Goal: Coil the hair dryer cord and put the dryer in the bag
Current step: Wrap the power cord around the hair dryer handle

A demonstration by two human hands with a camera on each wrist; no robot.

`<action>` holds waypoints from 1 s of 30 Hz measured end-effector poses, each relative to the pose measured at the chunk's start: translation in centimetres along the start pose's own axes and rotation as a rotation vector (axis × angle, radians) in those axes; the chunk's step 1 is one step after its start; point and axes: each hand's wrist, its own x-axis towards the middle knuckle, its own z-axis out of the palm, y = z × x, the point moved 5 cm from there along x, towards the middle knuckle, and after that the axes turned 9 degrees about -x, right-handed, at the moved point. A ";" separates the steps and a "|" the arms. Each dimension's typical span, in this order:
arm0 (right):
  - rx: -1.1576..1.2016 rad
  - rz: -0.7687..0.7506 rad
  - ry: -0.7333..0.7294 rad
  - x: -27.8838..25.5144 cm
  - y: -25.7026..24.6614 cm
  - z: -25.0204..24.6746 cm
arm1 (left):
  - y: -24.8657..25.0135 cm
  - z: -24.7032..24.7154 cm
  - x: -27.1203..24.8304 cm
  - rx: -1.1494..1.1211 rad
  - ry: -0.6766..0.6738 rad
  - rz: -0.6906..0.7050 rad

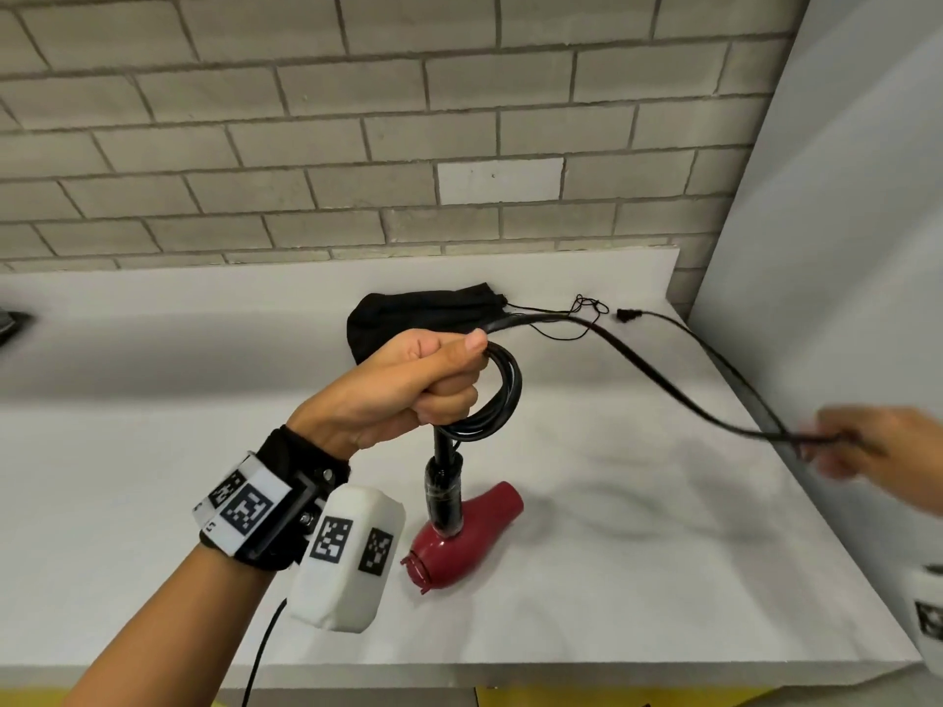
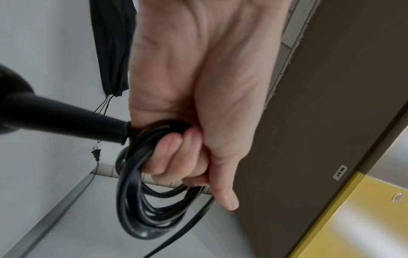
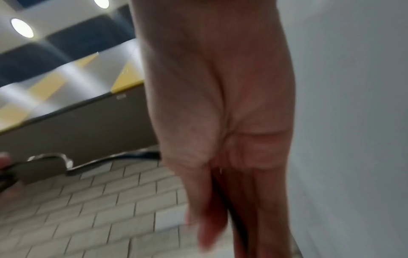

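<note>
Left hand (image 1: 413, 380) clamped round coiled cord (image 1: 490, 400); dryer (image 1: 459, 533) dangling, probably light. Right hand (image 1: 867, 446) blurred, seemingly pinching slack. Cord floppy; best gripped near the plug (image 1: 623, 314).

Hardly any writing can be read here. A small white label (image 2: 340, 172) stuck on the dark panel below the counter carries a few printed characters, too small and tilted to make out. The white wrist camera housing (image 1: 347, 558) and the wrist strap tags (image 1: 245, 510) bear black-and-white square code markers, with no letters or numbers.
</note>
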 end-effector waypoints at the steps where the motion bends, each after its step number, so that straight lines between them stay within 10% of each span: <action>1: -0.096 -0.013 -0.200 -0.3 -0.2 2.4 | -0.1 0.2 0.0 -0.014 -0.026 -0.005; 4: -0.354 -0.088 -0.545 -2.3 -1.5 8.5 | -0.8 0.8 0.4 -0.050 -0.059 -0.051; 9: -0.250 -0.198 -0.122 -0.7 -6.4 3.9 | -1.5 2.0 1.2 -0.045 -0.095 -0.080; 12: 0.453 -0.339 0.170 -1.6 -13.6 -1.4 | -1.9 2.5 1.6 -0.048 -0.113 -0.088; 19: 0.872 -0.511 -0.163 -0.6 -22.1 0.7 | -2.2 1.9 1.6 -0.141 -0.100 -0.032; 30: 0.967 -0.399 0.093 1.1 -21.7 0.9 | -2.6 2.3 2.0 -0.111 -0.004 -0.061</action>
